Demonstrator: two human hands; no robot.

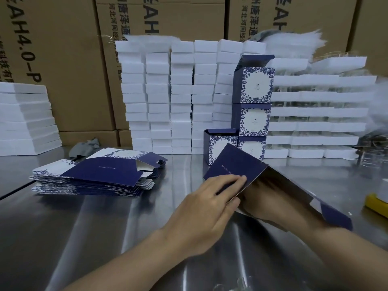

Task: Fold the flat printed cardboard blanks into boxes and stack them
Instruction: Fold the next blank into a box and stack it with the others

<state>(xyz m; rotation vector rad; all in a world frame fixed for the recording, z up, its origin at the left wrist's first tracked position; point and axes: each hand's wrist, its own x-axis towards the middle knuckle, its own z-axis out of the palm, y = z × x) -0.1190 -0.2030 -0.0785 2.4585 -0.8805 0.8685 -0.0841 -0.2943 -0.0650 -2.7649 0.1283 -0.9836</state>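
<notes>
**On the steel counter [105, 227], dead ahead: a blank half-opened**

The blank [237, 164] sits tilted between the hands, its long axis running from far-left down to near-right. The left hand [210, 198] is on top, fingers fairly straight, pressing the navy panel. The right hand [262, 205] is tucked under the raised panel, so I cannot tell its grip. Just beyond stand the folded boxes [254, 101], an easier reach for the right arm, I'd say. The flat pile [90, 177] waits well to the left. White foam blocks [180, 97] and brown cartons [63, 59] wall the back.
</notes>
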